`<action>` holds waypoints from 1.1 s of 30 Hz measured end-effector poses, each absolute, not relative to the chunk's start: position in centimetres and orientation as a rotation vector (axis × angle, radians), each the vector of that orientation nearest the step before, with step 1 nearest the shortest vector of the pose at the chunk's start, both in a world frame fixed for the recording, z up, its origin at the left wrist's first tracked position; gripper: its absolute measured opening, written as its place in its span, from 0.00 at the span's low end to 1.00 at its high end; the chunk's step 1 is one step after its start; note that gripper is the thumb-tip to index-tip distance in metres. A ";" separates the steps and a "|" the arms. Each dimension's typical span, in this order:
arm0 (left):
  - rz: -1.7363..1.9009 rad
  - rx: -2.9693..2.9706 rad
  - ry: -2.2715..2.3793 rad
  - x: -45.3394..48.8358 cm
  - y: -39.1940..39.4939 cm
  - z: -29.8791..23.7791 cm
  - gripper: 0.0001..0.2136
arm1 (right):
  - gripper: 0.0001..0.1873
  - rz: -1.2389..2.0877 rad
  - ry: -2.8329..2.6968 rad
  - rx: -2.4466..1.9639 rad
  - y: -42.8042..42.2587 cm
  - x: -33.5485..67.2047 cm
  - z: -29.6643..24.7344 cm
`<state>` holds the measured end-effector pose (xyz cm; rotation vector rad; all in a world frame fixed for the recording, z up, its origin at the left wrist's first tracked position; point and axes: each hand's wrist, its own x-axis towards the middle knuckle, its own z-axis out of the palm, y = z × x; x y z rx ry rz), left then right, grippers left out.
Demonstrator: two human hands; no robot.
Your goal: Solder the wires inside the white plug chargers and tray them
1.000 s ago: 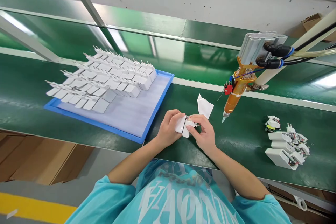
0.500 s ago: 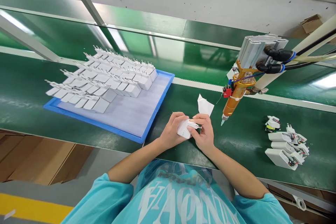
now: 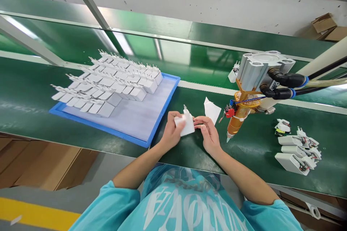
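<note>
Turned since half a second ago, the white plug adapter (image 3: 187,125) now has its pins pointing up and away from the wearer, where before they pointed right between both hands; the right hand has loosened from it. The left hand (image 3: 171,130) holds the adapter, thumb across its near face and fingers curled behind, just above the green table (image 3: 244,166), in front of the wearer. The right hand (image 3: 209,135) is partly spread, its fingers loosely bent and its thumb apart from them; the fingertips are right beside the adapter's edge, and whether they touch it cannot be told. To the left lies a blue tray (image 3: 160,120) with a pale lining, its far and left parts covered by slanting rows of similar white adapters (image 3: 115,85), pins upward. Just beyond the right hand is a scrap of white paper (image 3: 211,111). Right of the paper, an orange dispenser (image 3: 236,121) hangs from a stand, its narrow tip angled down toward the table. Farther right sit three white housings (image 3: 292,154), open at one end with wires showing, and near them a small white part with a green board (image 3: 282,127). Another white plug (image 3: 233,75) stands behind the dispenser. The wearer's shirt (image 3: 179,205) is turquoise with white lettering.
</note>
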<state>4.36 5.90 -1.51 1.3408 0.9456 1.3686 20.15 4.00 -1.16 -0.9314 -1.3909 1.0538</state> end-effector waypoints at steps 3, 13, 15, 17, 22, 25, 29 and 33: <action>1.260 0.756 0.930 3.9 6.9 0.0 0.13 | 0.13 0.984 -1.518 -1.021 3.7 20.2 -0.8; 1.056 0.154 0.820 3.1 8.9 1.9 0.12 | 0.12 0.786 -1.824 -1.108 3.9 20.3 -0.3; 1.082 0.179 0.825 3.2 8.8 1.8 0.11 | 0.16 0.776 -1.863 -1.140 3.9 20.5 -0.4; 1.156 0.274 0.855 3.0 8.6 1.6 0.10 | 0.20 0.733 -1.910 -1.145 3.9 20.8 -0.4; 1.364 0.765 1.078 -0.5 7.8 0.9 0.18 | 0.09 0.676 -1.909 -1.127 4.1 21.7 -0.7; 1.376 1.190 1.424 -4.4 8.3 0.7 0.17 | 0.11 0.613 -1.992 -1.051 4.3 21.7 -1.1; 1.198 1.778 1.942 -8.4 10.8 0.2 0.12 | 0.11 0.503 -2.123 -0.935 4.4 21.3 -1.3; 0.827 2.248 2.074 -9.4 14.3 -0.6 0.06 | 0.12 0.385 -2.070 -0.883 4.8 21.6 -0.5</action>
